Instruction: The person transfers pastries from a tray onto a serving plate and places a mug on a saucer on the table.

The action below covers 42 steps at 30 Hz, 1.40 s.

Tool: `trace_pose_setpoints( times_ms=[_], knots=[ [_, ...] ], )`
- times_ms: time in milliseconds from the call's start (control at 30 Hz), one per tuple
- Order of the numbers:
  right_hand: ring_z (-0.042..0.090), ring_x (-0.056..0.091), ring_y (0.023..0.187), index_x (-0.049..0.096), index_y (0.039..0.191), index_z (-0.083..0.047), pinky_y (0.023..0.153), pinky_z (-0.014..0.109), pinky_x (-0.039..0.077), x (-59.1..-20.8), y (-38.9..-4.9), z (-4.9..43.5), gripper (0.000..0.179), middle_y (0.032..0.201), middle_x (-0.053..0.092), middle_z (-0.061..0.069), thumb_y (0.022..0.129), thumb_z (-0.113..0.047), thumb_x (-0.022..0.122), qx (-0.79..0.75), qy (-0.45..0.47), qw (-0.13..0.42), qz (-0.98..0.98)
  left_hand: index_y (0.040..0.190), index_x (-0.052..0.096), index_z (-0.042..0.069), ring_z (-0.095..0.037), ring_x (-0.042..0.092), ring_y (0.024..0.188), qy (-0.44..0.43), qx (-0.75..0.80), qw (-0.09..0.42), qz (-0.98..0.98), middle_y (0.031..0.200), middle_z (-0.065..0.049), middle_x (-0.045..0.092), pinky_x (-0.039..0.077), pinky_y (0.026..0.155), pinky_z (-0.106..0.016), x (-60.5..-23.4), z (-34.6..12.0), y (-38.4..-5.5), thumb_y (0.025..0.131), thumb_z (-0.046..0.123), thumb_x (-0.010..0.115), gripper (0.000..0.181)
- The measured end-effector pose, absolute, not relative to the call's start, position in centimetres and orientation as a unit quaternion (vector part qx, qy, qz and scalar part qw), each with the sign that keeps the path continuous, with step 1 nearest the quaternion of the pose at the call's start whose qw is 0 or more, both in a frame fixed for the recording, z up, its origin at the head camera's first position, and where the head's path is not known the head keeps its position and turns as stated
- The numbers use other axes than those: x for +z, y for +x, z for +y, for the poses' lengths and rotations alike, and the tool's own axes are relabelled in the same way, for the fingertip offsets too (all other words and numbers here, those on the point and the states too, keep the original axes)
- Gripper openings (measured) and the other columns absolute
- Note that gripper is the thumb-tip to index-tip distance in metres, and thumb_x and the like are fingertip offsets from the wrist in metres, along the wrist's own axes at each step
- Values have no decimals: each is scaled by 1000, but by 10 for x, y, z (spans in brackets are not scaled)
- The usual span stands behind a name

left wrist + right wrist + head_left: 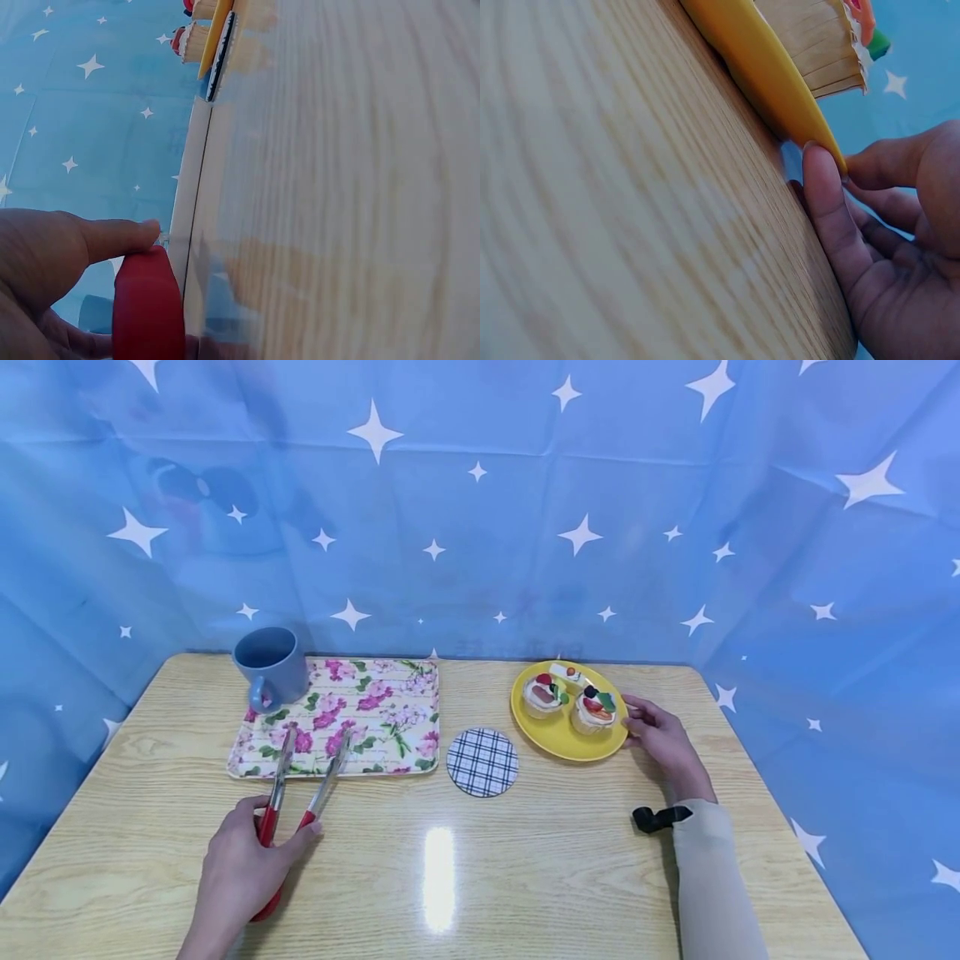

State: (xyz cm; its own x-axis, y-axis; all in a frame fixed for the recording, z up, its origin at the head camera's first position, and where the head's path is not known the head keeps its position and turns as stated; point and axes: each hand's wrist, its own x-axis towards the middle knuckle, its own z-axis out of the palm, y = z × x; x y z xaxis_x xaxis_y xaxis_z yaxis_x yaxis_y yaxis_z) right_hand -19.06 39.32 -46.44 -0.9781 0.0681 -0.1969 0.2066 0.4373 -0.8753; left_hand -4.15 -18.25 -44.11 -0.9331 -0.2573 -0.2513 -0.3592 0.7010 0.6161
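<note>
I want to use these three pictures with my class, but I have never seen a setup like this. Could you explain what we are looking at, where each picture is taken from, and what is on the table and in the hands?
No machine here: a person works with bare hands and wears three cameras. The wide picture comes from the head; the two close, tilted ones come from the wrists.

On the wooden table lie a flowered tray with a blue mug on its corner, a checked coaster, and a yellow plate with little cakes.

The left hand grips red-handled tongs, whose tips rest on the tray. The right hand touches the plate's rim; its wrist view shows a thumb against the edge.
</note>
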Motion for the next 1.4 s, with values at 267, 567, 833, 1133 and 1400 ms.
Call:
trace_pose_setpoints(
  times_ms=[267,567,833,1133,1400],
  knots=[
    [4,60,101,36,160,-13,82,23,59,-464,-192,393,52,142,48,19,109,-22,47,-520,79,70,848,139,44,-8,-26,52,76,-172,306,95,932,85,-13,55,35,55,-33,-440,-179,-42,76,69,78,105],
    [4,60,101,35,160,-16,83,22,59,-465,-191,393,54,143,47,18,109,-26,48,-514,86,77,850,140,43,-9,-25,50,76,-163,300,112,933,89,-13,52,35,55,-33,-439,-180,-42,77,73,75,108],
    [4,60,100,35,160,-15,83,22,59,-461,-189,393,54,143,47,19,109,-26,49,-505,80,78,856,147,41,-6,-28,53,85,-163,291,106,937,108,-23,57,40,55,-32,-437,-183,-50,83,72,69,105],
    [4,60,100,36,159,-11,83,22,59,-455,-188,390,54,143,49,22,109,-26,49,-489,72,82,865,147,43,-3,-26,51,83,-157,325,97,928,115,-22,59,39,58,-32,-435,-188,-54,88,69,65,96],
    [6,63,102,35,160,-13,84,24,59,-452,-188,393,55,148,48,23,109,-31,48,-484,78,96,866,147,46,-2,-26,56,87,-143,343,67,926,115,-21,61,42,62,-31,-433,-192,-59,93,64,63,86]
  ],
)
